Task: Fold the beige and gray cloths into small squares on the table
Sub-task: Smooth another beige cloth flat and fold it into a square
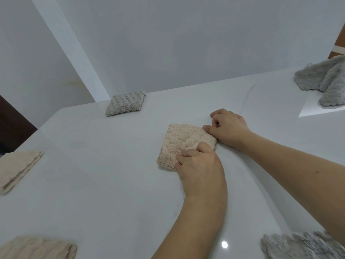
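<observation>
The white desk (93, 184) filled most of the view, carrying every cloth. A loose gray cloth (324, 83) lay crumpled at its far right edge, and another gray cloth (295, 246) sat rumpled at the near right corner. Two folded beige cloths lay at the left: one (16, 169) by the edge, one (37, 247) at the near corner. A folded gray square (126, 103) rested at the far edge. Near the middle lay the beige cloth (181, 144), folded to a small square. The left hand (197, 161) pressed its near corner with curled fingers; the right hand (228, 128) held its far right corner, fingers curled. No writing could be read anywhere.
</observation>
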Motion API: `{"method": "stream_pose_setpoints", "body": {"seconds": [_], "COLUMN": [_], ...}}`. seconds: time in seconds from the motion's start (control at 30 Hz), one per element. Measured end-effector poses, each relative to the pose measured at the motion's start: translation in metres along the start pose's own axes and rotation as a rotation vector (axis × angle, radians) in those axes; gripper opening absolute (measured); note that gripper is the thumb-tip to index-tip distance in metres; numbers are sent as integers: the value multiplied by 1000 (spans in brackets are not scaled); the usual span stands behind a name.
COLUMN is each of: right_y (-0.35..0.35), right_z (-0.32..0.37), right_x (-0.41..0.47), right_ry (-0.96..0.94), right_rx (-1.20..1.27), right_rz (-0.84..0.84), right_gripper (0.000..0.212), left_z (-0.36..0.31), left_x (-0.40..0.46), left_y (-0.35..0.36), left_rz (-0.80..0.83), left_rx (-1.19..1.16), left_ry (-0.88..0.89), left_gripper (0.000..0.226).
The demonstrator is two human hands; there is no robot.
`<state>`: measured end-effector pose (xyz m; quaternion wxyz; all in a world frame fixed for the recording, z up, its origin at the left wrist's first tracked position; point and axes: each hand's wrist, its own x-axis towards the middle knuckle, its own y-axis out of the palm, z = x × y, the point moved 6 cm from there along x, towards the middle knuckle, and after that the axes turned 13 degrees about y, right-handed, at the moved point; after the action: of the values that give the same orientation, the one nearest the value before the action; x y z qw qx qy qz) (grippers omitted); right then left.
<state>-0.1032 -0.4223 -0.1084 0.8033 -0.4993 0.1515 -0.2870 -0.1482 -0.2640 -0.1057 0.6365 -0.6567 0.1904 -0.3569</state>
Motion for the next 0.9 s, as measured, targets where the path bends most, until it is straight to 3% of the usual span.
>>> {"method": "stream_pose_setpoints", "body": {"seconds": [0.2, 0.43, 0.63, 0.9], "right_y": [1, 1, 1, 0], "right_z": [0, 0, -1, 0], "right_x": [1, 2, 2, 1], "right_ry": [0, -9, -8, 0], "right_rx": [-5, -5, 29, 23], "right_rz": [-11, -20, -35, -39], "right_gripper": [34, 34, 34, 33], "left_z": [5, 2, 31, 37], "left_x": [7, -16, -4, -6], "left_y": [-7, -15, -39, -39], "left_rz": [159, 336, 203, 98], "left_rx": [-19, -118, -171, -61], "left_ry": [14, 25, 94, 214], "left_gripper": [34, 58, 21, 16]}}
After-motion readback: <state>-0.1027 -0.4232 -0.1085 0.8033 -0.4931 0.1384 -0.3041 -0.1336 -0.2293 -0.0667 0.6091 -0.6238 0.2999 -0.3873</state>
